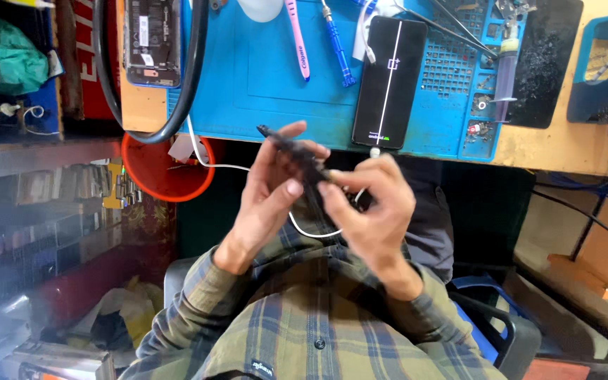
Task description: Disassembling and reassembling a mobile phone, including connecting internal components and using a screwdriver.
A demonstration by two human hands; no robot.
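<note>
both hands (325,193) pinch black tool (295,151) off mat edge (283,134).

Olive-and-navy plaid shirt (304,324); dark buttons; long cuffed sleeves; bare hands (318,197).

Dark tool (297,151) blurred, lower end hidden behind right hand (374,207).

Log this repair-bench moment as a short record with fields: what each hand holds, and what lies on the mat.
left hand: grips the near end of a thin black tool, thumb on top
right hand: pinches the same tool at its other end
blue work mat: on the bench beyond the hands
phone: face up on the mat, screen lit, white cable plugged in
opened phone: lies left of the mat
other tools: pink toothbrush, blue screwdriver, syringe
red bowl: below the bench edge
</note>
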